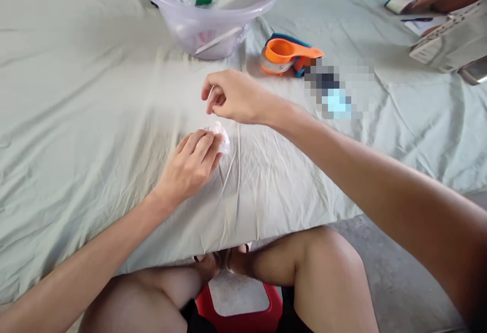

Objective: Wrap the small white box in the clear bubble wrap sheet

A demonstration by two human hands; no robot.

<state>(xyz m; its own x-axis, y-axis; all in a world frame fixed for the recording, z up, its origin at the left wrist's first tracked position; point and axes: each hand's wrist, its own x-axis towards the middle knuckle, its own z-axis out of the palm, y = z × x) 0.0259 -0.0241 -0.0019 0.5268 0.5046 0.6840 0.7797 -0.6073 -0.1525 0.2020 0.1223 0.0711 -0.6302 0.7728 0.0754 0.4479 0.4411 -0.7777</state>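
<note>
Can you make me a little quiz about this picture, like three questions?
1. True or false: the left hand presses a small clear-wrapped bundle onto the green sheet.
2. What colour is the tape dispenser beside the plastic basin?
A. orange
B. purple
C. black
3. Fill in: the right hand is raised above the bundle, with its fingers curled together and not touching the ____.

Key
1. true
2. A
3. bundle. Whether the curled fingers pinch something thin is too small to tell.
</note>
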